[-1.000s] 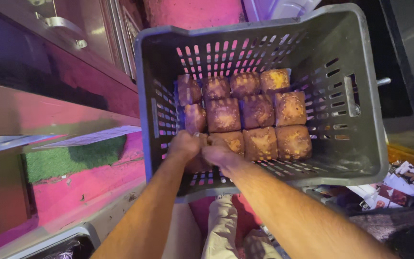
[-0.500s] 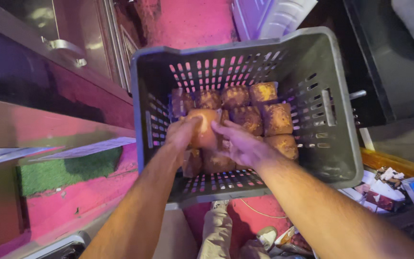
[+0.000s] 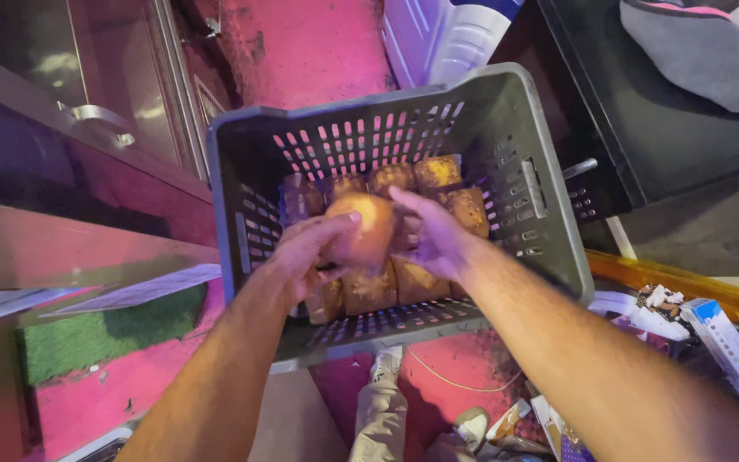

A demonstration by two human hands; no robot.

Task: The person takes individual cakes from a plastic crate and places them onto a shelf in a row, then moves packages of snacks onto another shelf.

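Note:
A grey slotted plastic crate (image 3: pixel 540 197) stands tilted in front of me, with several brown square bread loaves (image 3: pixel 438 173) packed in rows on its bottom. My left hand (image 3: pixel 305 252) and my right hand (image 3: pixel 429 235) hold one golden-brown loaf (image 3: pixel 368 229) between them, lifted above the rows inside the crate. The left hand grips the loaf's left side and the right hand cups its right side.
A dark counter with a metal handle (image 3: pixel 96 115) runs along the left. A green mat (image 3: pixel 96 334) lies at lower left. A black cabinet (image 3: pixel 660 120) with grey cloth (image 3: pixel 703 51) stands at right. Cardboard boxes and litter (image 3: pixel 712 329) lie at lower right.
Both hands took a loaf from the crate's near row and raised it up above the other loaves. The view also shifted, so the crate now sits lower and more central.

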